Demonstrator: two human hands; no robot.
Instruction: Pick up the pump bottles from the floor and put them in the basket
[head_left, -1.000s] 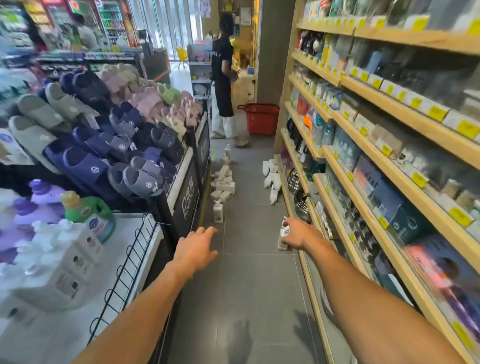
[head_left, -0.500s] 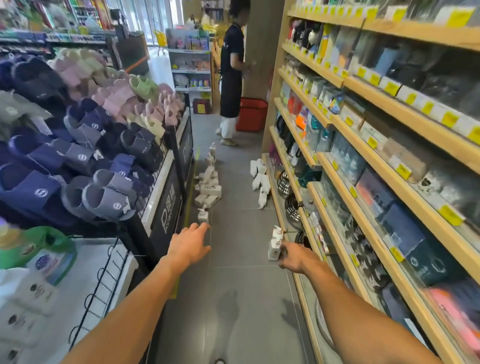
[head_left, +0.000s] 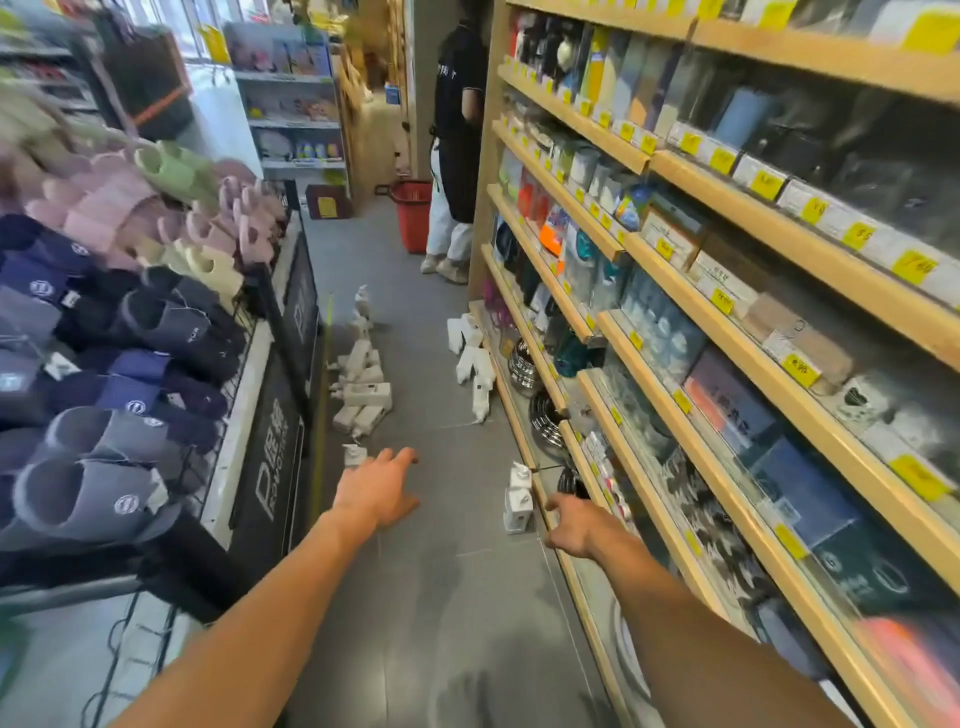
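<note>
White pump bottles lie scattered on the grey aisle floor: a pile on the left (head_left: 361, 387), a group by the right shelf base (head_left: 471, 358), one small bottle (head_left: 353, 455), and a near pair standing upright (head_left: 518, 500). My left hand (head_left: 376, 491) reaches forward with straight fingers, its tips just short of the small bottle, holding nothing. My right hand (head_left: 571, 525) hovers just right of the upright pair with loosely curled fingers and a small gap between them. The red basket (head_left: 413, 213) stands far down the aisle.
A person in dark top and apron (head_left: 454, 156) stands beside the basket. A slipper display rack (head_left: 156, 312) lines the left side. Wooden shelves (head_left: 675, 291) with boxed goods and pans line the right. The floor lane between them is narrow.
The view has moved forward down the aisle. Both hands have come nearer to the bottles, the left toward the small one, the right beside the upright pair.
</note>
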